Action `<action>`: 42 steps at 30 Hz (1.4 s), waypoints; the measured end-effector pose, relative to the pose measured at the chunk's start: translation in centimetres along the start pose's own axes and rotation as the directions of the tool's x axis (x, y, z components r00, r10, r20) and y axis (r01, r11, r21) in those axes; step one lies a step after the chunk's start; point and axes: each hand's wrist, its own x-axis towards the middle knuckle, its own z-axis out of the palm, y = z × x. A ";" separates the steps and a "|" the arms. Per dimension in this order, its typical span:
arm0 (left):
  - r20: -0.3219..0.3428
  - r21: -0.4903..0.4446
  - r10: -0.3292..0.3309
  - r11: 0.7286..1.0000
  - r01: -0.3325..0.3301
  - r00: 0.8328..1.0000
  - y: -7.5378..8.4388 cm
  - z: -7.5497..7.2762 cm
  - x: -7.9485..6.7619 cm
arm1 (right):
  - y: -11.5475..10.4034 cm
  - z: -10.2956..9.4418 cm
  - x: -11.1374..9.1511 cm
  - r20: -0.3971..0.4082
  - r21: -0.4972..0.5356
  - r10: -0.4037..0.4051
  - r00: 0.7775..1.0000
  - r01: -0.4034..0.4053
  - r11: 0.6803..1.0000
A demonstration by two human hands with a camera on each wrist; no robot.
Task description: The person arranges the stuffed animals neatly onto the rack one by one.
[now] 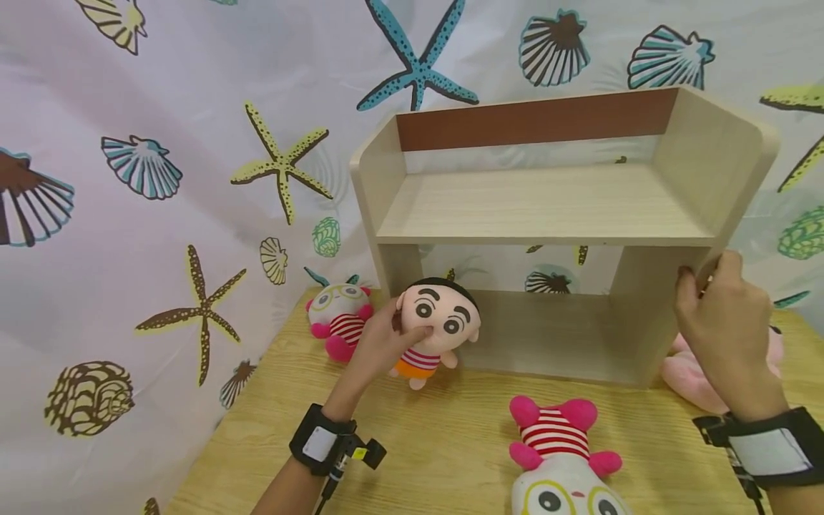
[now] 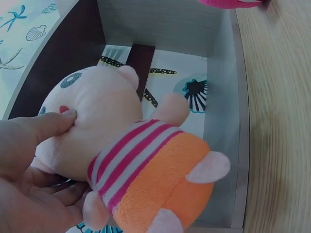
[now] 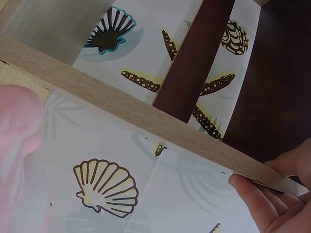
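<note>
A plush boy doll [image 1: 438,315] with thick brows, a striped shirt and orange shorts is gripped at the head by my left hand [image 1: 381,335]. In the left wrist view the thumb lies across the doll's face [image 2: 92,121], with the fingers behind its head. The doll overlaps the lower left opening of a pale wooden shelf [image 1: 543,240]. My right hand [image 1: 730,329] pinches the shelf's right side panel [image 3: 146,114] along its front edge, thumb on one face and fingers on the other.
A striped panda plush [image 1: 346,327] leans left of the shelf. Another panda plush [image 1: 555,436] lies on the wooden table [image 1: 444,458] in front. Behind my right hand is a pink plush [image 1: 692,373]. A curtain [image 1: 193,64] printed with shells and starfish hangs behind.
</note>
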 end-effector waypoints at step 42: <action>-0.040 -0.338 0.048 0.939 -0.059 0.998 0.9 3.2 3.3 | -0.1 -0.1 0.0 0.018 -0.008 0.004 1.000 -0.004 1.000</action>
